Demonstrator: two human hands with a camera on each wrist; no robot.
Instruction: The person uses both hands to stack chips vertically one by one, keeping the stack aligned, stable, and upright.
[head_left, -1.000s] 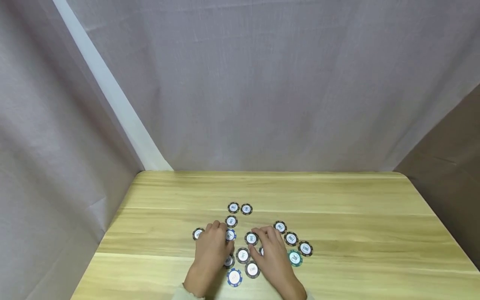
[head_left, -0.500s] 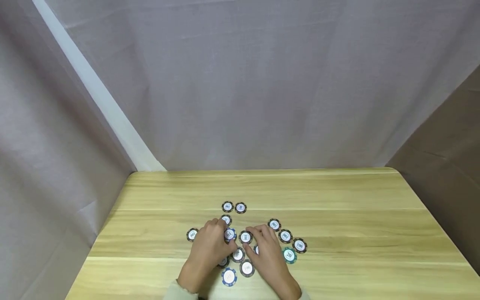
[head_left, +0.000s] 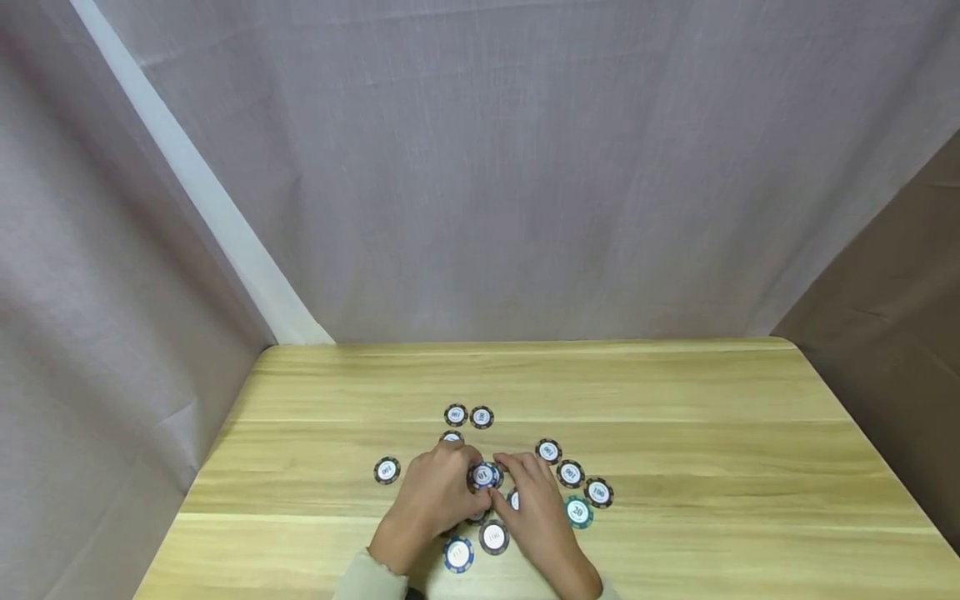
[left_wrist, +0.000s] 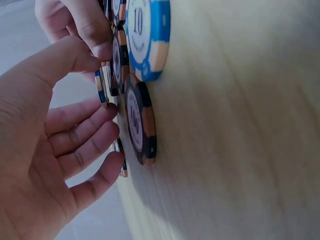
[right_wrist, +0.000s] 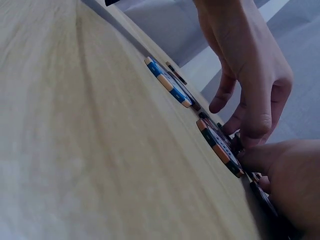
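Note:
My left hand (head_left: 437, 490) pinches a blue poker chip (head_left: 485, 474) marked 10 between thumb and fingers. That chip lies over a black poker chip (head_left: 500, 478), whose dark edge shows around it. Thumb and forefinger of my right hand (head_left: 538, 508) hold the black chip from its right side. In the left wrist view the pinched blue chip (left_wrist: 101, 89) is seen edge-on under the thumb, the other fingers spread loosely. Another black chip (head_left: 477, 515) is partly hidden below the left thumb, and one more (head_left: 513, 499) lies partly under the right hand.
Black 100 chips lie at the back (head_left: 456, 415), far left (head_left: 387, 471) and right (head_left: 571, 473). A green 20 chip (head_left: 578, 512) is right of my right hand. Nearest me are a second blue chip (head_left: 458, 554) and a black chip (head_left: 494, 537). All rest flat on the wooden table (head_left: 712, 433).
My left hand has shifted right, carrying the blue chip from beside the black chip to on top of it. The right hand stays at the black chip. The head view has turned slightly.

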